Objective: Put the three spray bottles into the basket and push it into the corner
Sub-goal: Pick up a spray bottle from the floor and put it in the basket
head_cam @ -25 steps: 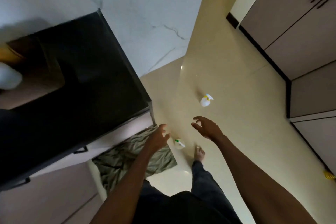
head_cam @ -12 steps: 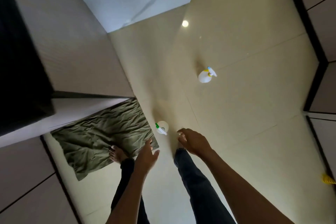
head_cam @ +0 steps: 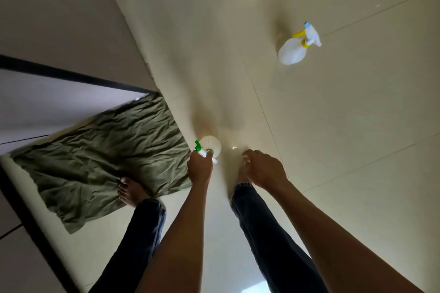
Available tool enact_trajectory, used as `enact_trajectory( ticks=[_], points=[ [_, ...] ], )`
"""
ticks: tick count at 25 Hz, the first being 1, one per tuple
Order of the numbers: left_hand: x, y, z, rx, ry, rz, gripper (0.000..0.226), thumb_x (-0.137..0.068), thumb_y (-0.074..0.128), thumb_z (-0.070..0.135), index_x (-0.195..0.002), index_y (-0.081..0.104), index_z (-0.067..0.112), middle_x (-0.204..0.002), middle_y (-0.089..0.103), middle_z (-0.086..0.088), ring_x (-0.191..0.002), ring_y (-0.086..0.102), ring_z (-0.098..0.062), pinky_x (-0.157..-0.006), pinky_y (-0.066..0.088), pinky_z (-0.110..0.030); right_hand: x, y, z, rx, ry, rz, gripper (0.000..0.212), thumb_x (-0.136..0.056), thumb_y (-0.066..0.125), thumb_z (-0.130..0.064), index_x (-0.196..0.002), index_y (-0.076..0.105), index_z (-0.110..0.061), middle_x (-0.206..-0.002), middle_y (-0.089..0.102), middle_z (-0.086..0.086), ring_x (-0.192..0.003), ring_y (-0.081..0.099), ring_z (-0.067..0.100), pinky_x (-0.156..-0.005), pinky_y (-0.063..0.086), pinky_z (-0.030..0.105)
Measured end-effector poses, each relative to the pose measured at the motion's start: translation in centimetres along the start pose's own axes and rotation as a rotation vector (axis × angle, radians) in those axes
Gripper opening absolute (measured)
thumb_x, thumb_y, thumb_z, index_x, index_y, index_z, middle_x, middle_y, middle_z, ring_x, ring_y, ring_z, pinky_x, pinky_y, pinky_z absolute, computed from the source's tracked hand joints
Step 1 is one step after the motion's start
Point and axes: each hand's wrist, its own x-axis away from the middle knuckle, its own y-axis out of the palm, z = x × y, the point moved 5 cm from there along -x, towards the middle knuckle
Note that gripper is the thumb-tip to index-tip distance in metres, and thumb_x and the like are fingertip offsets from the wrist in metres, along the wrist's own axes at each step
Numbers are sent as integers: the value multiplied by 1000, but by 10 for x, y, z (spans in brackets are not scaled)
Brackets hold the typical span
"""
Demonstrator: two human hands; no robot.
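Looking down at a shiny floor [head_cam: 333, 150]. Left hand [head_cam: 199, 169] wrapped around the green trigger top of a white bottle [head_cam: 210, 146], standing on the floor right by the edge of a green cloth [head_cam: 100, 154]. Right hand [head_cam: 264, 169] just beside it, fingers curled loose, holding nothing. Second bottle [head_cam: 291, 51], white with a yellow top, well apart, farther out on the floor. One bare foot [head_cam: 131, 189] on the cloth. No basket in view.

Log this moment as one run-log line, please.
left hand: fingers on green-trigger spray bottle | right hand: open, empty | yellow-trigger spray bottle: on floor, untouched | basket: not in view
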Motion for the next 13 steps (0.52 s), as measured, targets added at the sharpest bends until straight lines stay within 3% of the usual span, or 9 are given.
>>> enact_trajectory(
  ticks=[2,5,9,13],
  points=[
    [1,6,0,40,-16,38,38,-92,64,24,-119,61,-4,-117,69,-21,-111,65,-38,-90,54,-42,1,3,8,5,-2,-3,38,-104,38,-24,-138,55,-26,-134,63,-4,-109,66,27,-90,52,38],
    [21,-9,5,58,33,62,32,-93,63,24,-113,61,-1,-110,71,-20,-105,66,-38,-88,55,-44,14,-5,14,6,-1,-1,38,-102,38,-23,-135,57,-27,-127,67,-4,-106,67,27,-89,53,38],
    [97,-82,47,-75,359,121,23,-95,65,22,-105,67,1,-98,71,-17,-92,66,-33,-78,50,-37,57,-50,2,-7,-37,78,46,-100,46,-30,-146,48,-28,-134,62,-1,-111,65,26,-92,53,39],
    [215,-179,107,-185,689,233,18,-93,69,19,-104,75,6,-92,73,-12,-84,69,-28,-74,53,-37,120,-121,-42,68,-209,233,81,-94,58,-54,-161,22,-24,-159,39,4,-131,54,28,-101,49,41]
  ],
)
